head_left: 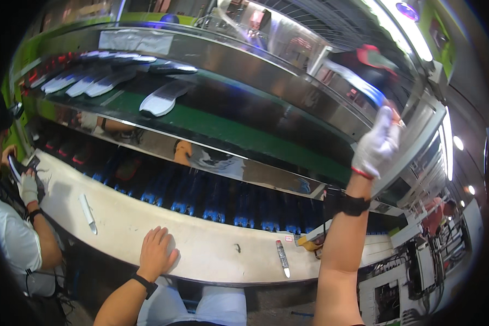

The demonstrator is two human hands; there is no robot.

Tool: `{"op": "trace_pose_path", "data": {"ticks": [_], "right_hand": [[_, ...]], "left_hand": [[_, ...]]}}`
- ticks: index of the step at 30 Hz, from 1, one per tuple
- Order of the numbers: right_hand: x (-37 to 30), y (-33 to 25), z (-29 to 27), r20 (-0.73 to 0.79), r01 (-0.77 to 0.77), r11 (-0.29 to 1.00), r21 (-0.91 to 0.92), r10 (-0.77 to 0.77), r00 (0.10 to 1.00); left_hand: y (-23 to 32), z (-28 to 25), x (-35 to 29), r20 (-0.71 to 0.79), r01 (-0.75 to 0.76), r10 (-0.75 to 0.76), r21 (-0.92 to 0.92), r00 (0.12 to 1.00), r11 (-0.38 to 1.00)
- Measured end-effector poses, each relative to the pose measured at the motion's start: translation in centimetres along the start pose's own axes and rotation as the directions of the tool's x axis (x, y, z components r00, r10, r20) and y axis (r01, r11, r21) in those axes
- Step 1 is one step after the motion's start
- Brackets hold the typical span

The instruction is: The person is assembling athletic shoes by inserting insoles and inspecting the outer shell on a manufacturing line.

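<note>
My right hand [376, 144], in a whitish glove, is raised at the upper right beside the machine's metal edge. It is closed on one end of a shoe [388, 76], blurred by motion, with a dark upper, a red collar and a pale sole side. My left hand [157, 251] is bare and lies on the cream worktable [201, 242], fingers stretched out, with nothing in it. A knife-like tool [282, 258] with a dark handle and pale tip lies on the table to its right. Another pale-handled one [87, 213] is to its left.
Above the table, a green conveyor belt [228, 122] carries a white-and-grey sole [160, 103] and several more at the far left. Below it runs a row of blue-lit dark fixtures [214, 209]. At the left, a co-worker [22, 233] holds a dark shoe [19, 165].
</note>
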State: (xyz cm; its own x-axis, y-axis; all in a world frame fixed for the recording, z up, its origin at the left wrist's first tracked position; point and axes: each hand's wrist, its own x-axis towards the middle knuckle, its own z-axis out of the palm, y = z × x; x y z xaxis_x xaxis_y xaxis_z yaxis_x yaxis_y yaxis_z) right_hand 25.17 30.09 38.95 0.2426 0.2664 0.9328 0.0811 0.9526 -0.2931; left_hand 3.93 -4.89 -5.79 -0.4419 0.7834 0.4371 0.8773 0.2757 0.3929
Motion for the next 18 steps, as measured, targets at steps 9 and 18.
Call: {"op": "trace_pose_path", "data": {"ticks": [9, 18], "right_hand": [[-11.4, 8.7, 2.4, 0.711, 0.113, 0.864, -0.491, 0.322, 0.625], [-12.9, 10.5, 3.7, 0.626, 0.060, 0.741, -0.668, 0.517, 0.584]], "left_hand": [[-0.4, 1.4, 0.8, -0.063, -0.065, 0.060, -0.077, 0.996, 0.995], [0.4, -0.4, 0.9, 0.074, -0.143, 0.139, 0.050, 0.987, 0.988]]}}
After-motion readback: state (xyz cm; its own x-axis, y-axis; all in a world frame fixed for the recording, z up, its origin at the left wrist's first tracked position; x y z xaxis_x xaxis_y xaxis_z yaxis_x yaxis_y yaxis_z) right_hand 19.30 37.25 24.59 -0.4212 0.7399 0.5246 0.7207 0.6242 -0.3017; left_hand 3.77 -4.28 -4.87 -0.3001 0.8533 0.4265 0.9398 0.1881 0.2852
